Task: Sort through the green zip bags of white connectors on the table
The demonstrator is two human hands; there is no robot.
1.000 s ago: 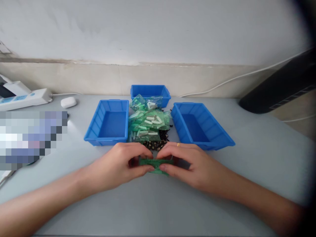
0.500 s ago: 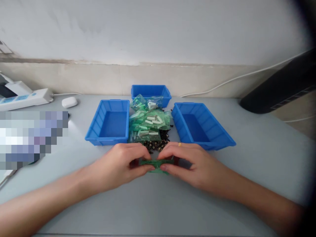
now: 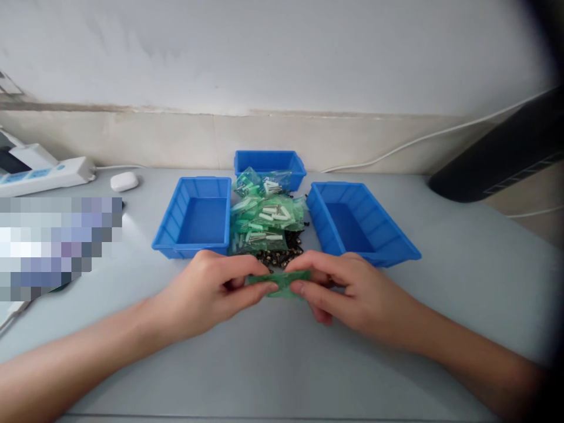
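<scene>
A small green plastic bag [image 3: 284,285] is stretched between my two hands, just above the table in front of the pile. My left hand [image 3: 220,282] pinches its left side between thumb and fingers. On the other side, my right hand [image 3: 348,288] grips it the same way. Whatever the bag may contain cannot be made out. Just beyond it lie small black screws [image 3: 275,258], partly covered by my fingers. Behind and over them is a heap of green bags [image 3: 271,214] with white wall plugs and metal screws showing through.
Blue bins stand around the heap: one at left [image 3: 191,251], one at right [image 3: 392,249], a smaller one behind [image 3: 268,155]. A white power strip [image 3: 70,173], a white earbud case [image 3: 124,181] and a blurred-out object [image 3: 57,247] lie left. A black cylinder [image 3: 493,153] leans at right.
Both hands have raised the green bag slightly and tilted it, so more of its flat face shows. Lower fingers of my right hand now show beneath it. The bins and heap stay put.
</scene>
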